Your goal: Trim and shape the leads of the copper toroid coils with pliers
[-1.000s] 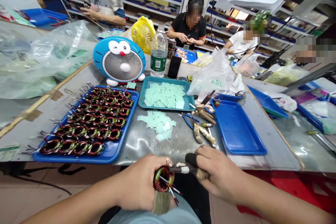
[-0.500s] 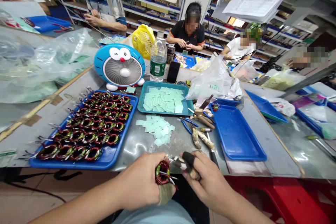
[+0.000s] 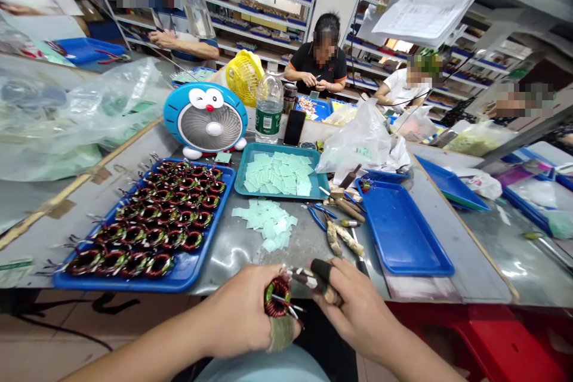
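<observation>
My left hand [image 3: 244, 313] is closed around a toroidal coil [image 3: 276, 298], a ring of red-brown wire on a green-yellow core. Loose wire ends stick out of the coil toward the right, and an olive cover wraps the left thumb. My right hand [image 3: 353, 304], with a black sleeve on one finger, grips a wooden-handled tool [image 3: 330, 295]. Its dark, pale-patched front end points at the top of the coil; whether it touches is too small to tell. On the left, a blue tray [image 3: 190, 265] holds rows of similar coils.
Pale green squares [image 3: 268, 224] lie loose ahead of my hands, with more in a teal tray [image 3: 239, 182]. Pliers [image 3: 333, 239] and other tools sit beside a blue tray [image 3: 403, 233] at right. Behind stand a blue fan [image 3: 206, 116] and a bottle [image 3: 269, 107]. Several people sit beyond.
The view has shifted slightly. Both hands keep their grips on the coil and the tool, in nearly the same place.
</observation>
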Available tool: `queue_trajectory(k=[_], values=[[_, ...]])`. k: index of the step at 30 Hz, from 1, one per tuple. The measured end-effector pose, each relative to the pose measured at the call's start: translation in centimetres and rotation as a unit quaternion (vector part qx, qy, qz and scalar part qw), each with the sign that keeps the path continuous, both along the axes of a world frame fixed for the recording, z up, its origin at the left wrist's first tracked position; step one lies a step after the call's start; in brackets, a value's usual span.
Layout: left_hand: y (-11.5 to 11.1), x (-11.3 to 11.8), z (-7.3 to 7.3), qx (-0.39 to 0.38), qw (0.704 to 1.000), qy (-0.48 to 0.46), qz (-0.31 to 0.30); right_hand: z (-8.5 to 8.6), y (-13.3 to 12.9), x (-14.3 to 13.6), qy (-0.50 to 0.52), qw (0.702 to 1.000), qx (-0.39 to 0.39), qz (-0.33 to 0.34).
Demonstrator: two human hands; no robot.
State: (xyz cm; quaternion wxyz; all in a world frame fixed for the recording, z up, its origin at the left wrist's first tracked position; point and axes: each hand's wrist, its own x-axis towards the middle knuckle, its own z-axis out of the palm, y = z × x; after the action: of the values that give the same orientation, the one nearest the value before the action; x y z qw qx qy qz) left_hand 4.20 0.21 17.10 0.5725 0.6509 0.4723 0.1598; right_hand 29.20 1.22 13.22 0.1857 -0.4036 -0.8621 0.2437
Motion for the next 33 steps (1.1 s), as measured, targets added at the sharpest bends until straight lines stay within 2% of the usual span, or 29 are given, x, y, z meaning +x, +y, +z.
queue_trajectory(k=[5, 10, 13, 16, 19, 23, 26, 30, 33], values=[[-0.3, -0.1, 0.0, -0.003, 1.0, -0.018, 0.004, -0.1, -0.9, 0.1, 0.02, 1.0, -0.015, -0.005], [-0.7, -0.4, 0.0, -0.02, 1.0, -0.002, -0.014, -0.3, -1.8, -0.2, 0.032, 0.999, 0.014, -0.01], [-0.8, -0.6, -0.2, -0.026, 1.0, -0.012, -0.007, -0.1, -2.0, 0.3, 0.012, 0.998, 0.054, 0.002], [-1.0, -0.7, -0.3, -0.035, 0.996, -0.08, 0.024, -0.9, -2.8, 0.7, 0.03, 0.992, 0.126, -0.007], [-1.3, -0.5, -0.1, -0.011, 0.991, -0.131, 0.035, -2.5, -4.0, 0.5, 0.088, 0.983, 0.156, -0.032], [-1.5, -0.1, -0.3, 0.016, 0.987, -0.157, 0.022, -3.9, -4.7, 0.0, 0.125, 0.981, 0.14, -0.048], [-1.3, -0.1, -1.0, 0.071, 0.982, -0.172, 0.024, -3.6, -4.4, 0.0, 0.123, 0.975, 0.178, -0.055], [-0.7, -0.4, -1.9, 0.168, 0.976, -0.14, 0.013, -2.6, -3.3, 0.6, 0.068, 0.964, 0.253, -0.048], [-0.4, -0.6, -2.3, 0.171, 0.977, -0.127, 0.002, -2.2, -2.6, 0.9, 0.034, 0.961, 0.273, -0.033]])
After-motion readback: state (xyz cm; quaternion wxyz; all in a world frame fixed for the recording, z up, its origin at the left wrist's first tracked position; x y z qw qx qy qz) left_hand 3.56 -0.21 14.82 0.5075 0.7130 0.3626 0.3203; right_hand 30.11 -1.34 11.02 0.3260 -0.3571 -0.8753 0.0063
